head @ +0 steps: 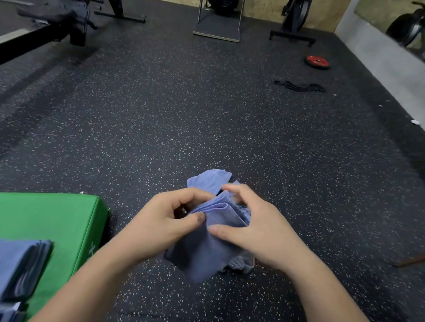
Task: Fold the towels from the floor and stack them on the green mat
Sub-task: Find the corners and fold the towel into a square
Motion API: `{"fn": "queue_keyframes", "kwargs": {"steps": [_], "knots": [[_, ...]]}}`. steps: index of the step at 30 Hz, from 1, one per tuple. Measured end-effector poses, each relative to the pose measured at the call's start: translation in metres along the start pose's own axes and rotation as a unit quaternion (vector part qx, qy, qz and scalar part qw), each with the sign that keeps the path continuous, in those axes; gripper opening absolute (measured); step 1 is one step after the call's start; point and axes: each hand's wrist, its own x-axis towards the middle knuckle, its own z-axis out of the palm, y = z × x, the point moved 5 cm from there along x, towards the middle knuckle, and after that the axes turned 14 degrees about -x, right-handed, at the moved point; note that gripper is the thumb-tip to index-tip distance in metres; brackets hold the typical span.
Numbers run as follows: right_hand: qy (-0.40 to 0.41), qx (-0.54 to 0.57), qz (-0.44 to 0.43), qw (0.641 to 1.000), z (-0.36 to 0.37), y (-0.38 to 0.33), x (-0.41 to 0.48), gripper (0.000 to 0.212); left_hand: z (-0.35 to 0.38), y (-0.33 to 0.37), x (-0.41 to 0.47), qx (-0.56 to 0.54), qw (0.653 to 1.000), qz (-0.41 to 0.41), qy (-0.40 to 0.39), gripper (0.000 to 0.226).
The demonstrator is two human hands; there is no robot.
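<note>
A blue towel (206,247) hangs bunched between both my hands above the speckled black floor. My left hand (165,221) pinches its upper folded edge with thumb and fingers. My right hand (254,223) grips the same edge from the right, fingers curled over the folds. More blue cloth (208,178) lies on the floor just beyond my hands. The green mat (47,218) sits at the lower left, with a stack of folded blue towels (4,268) on it.
A striped grey cloth (242,262) peeks out under the held towel. Far off lie a red weight plate (317,62) and a black band (300,86). Exercise machines (65,12) stand along the back. A brown stick (418,258) lies at right.
</note>
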Motion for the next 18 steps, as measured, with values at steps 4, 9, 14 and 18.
{"fn": "queue_keyframes", "kwargs": {"steps": [4, 9, 14, 18], "knots": [[0.021, 0.066, -0.041, 0.997, -0.002, 0.007, 0.002, 0.015, -0.012, 0.001, 0.002, -0.01, 1.0, 0.006, 0.028, 0.036], [0.091, 0.079, -0.042, 0.992, -0.012, 0.004, 0.004, 0.019, -0.025, -0.011, -0.002, 0.121, 0.987, -0.096, -0.033, 0.044], [0.157, 0.095, -0.028, 0.983, -0.015, 0.0, 0.007, 0.015, -0.049, -0.009, -0.002, -0.041, 0.994, -0.072, 0.072, 0.027], [0.201, 0.106, -0.001, 0.974, -0.005, -0.014, 0.016, 0.025, -0.046, -0.001, -0.002, -0.291, 0.941, -0.073, 0.157, 0.014]]}}
